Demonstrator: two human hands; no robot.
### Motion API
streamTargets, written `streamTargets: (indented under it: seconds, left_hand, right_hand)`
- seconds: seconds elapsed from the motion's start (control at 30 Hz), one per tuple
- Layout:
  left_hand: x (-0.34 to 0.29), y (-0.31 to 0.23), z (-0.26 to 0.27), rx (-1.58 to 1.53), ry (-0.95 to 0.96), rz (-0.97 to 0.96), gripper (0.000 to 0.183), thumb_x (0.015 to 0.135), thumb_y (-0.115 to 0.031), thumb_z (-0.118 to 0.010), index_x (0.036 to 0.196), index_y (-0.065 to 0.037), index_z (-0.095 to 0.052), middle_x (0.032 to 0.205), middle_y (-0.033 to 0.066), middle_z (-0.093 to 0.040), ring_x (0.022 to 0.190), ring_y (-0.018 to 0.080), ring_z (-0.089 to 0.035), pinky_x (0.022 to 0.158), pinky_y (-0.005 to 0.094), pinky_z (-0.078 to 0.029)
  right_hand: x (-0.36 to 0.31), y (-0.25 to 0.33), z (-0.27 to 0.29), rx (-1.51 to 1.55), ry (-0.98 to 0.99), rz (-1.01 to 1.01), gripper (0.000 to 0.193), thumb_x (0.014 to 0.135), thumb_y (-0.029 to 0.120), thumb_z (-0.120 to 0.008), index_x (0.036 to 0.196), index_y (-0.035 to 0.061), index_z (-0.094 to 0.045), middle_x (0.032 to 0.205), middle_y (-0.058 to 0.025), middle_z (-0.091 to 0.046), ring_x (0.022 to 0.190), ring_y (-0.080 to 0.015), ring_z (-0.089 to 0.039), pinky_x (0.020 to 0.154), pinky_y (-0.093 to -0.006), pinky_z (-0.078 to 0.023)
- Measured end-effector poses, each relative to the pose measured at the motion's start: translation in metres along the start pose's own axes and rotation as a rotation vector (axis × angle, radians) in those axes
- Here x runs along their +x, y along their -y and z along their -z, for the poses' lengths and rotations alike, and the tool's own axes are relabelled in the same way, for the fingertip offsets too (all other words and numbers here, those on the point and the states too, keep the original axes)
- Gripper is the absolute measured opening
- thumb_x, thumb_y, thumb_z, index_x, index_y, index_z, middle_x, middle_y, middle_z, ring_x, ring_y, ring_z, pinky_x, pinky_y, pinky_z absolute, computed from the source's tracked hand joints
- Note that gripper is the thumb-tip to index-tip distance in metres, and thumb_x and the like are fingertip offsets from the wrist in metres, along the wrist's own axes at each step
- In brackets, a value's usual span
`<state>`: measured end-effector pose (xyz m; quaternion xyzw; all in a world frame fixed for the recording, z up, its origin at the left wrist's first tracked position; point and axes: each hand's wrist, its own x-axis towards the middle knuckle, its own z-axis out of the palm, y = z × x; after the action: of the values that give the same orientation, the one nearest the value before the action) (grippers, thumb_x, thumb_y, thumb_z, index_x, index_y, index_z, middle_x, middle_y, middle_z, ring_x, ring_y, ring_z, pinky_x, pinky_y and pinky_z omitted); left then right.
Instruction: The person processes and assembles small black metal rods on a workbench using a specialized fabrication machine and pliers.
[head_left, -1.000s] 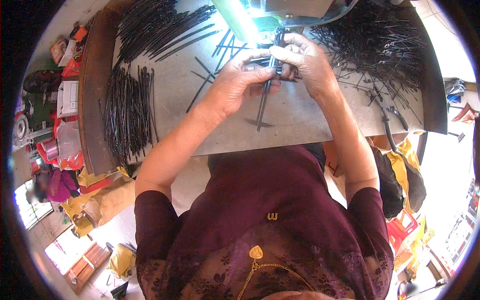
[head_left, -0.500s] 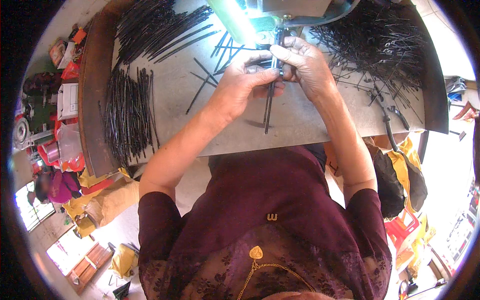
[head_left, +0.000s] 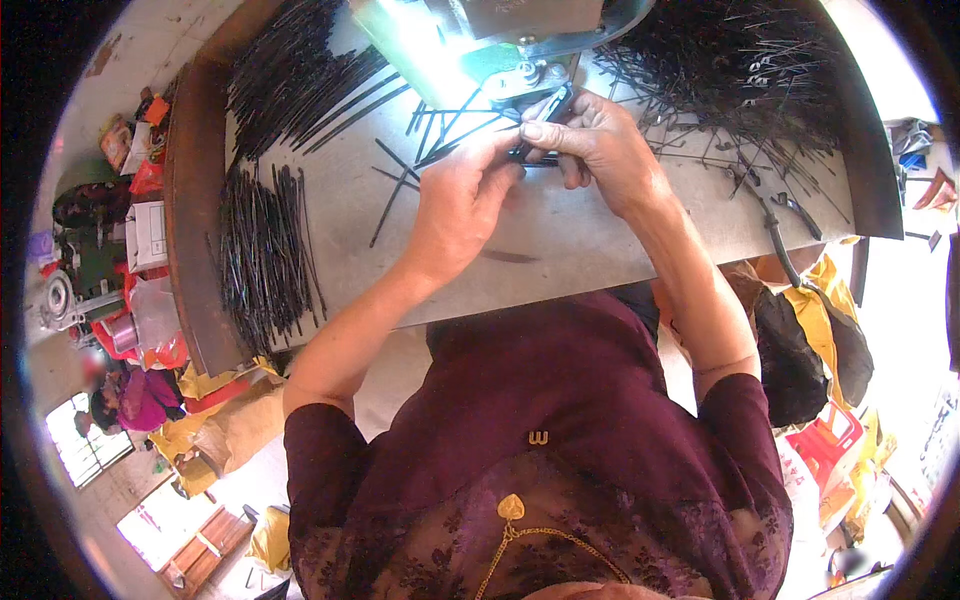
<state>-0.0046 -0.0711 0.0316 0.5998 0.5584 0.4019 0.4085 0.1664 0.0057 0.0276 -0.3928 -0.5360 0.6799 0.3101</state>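
Far left, beyond the table [head_left: 590, 255], a white box [head_left: 147, 235] stands among red packages [head_left: 150, 340]. Along the brown side rim [head_left: 200, 270] lies a bundle of black rods [head_left: 265, 250], roughly parallel; above it is a larger stack [head_left: 300, 85], its rods slanting. Next come several loose rods [head_left: 388, 200], crossing one another, near a lit greenish lamp [head_left: 395, 50].

The left hand [head_left: 450, 200] is beside them, fingers curled and thumb bent toward them; their exact grip is hidden. Between the hands, just below the metal clamp [head_left: 525, 80], is the held piece [head_left: 548, 108], dark and slender, tilted with its upper end to the right. Contact with the clamp cannot be determined. The right hand [head_left: 605, 150] pinches this piece between thumb and forefinger; its other fingers are folded.

To the right is a tangled heap [head_left: 720, 75] of thin black rods. The pliers [head_left: 770, 225] lie beside its lower edge, one handle overhanging the table's front.
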Motion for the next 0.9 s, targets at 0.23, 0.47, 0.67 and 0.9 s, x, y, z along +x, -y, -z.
streamTargets:
  seconds: [0.23,0.47,0.67,0.9]
  left_hand:
    - [0.013,0.007,0.006,0.07,-0.031,-0.004,0.035,0.086,-0.007,-0.062,0.122,-0.006,-0.06,0.077,0.012,-0.066,0.062,0.0161,-0.064,0.061,0.0295,-0.05]
    - [0.024,0.011,0.011,0.462,-0.119,-0.376,0.026,0.088,-0.008,-0.062,0.113,-0.005,-0.067,0.077,0.0047,-0.066,0.066,0.0094,-0.061,0.059,0.0258,-0.051]
    - [0.044,0.021,0.036,0.322,-0.089,-0.153,0.023,0.082,-0.02,-0.07,0.093,0.0,-0.066,0.07,0.0133,-0.064,0.061,0.0163,-0.061,0.058,0.029,-0.046]
    - [0.071,0.045,0.041,-0.43,-0.249,-0.074,0.024,0.079,-0.012,-0.068,0.098,0.001,-0.061,0.086,0.005,-0.067,0.075,0.0111,-0.064,0.07,0.0235,-0.05]
  right_hand:
    - [0.002,0.002,0.016,0.069,0.076,0.008,0.031,0.092,0.03,-0.058,0.105,0.0026,-0.059,0.082,-0.0097,-0.069,0.056,-0.0122,-0.06,0.053,-0.0232,-0.047]
    - [0.002,-0.006,0.002,0.171,-0.077,0.034,0.03,0.095,0.026,-0.053,0.116,0.004,-0.052,0.089,-0.0138,-0.068,0.068,-0.0187,-0.067,0.06,-0.0247,-0.05]
    - [0.009,-0.008,0.0,0.316,-0.104,0.058,0.029,0.098,0.024,-0.049,0.113,-0.0013,-0.051,0.092,-0.0177,-0.067,0.079,-0.0227,-0.069,0.068,-0.0285,-0.055]
    - [0.032,-0.027,0.005,0.72,-0.258,0.096,0.028,0.1,0.019,-0.044,0.114,-0.0044,-0.048,0.111,-0.0254,-0.06,0.103,-0.0335,-0.063,0.087,-0.04,-0.053]
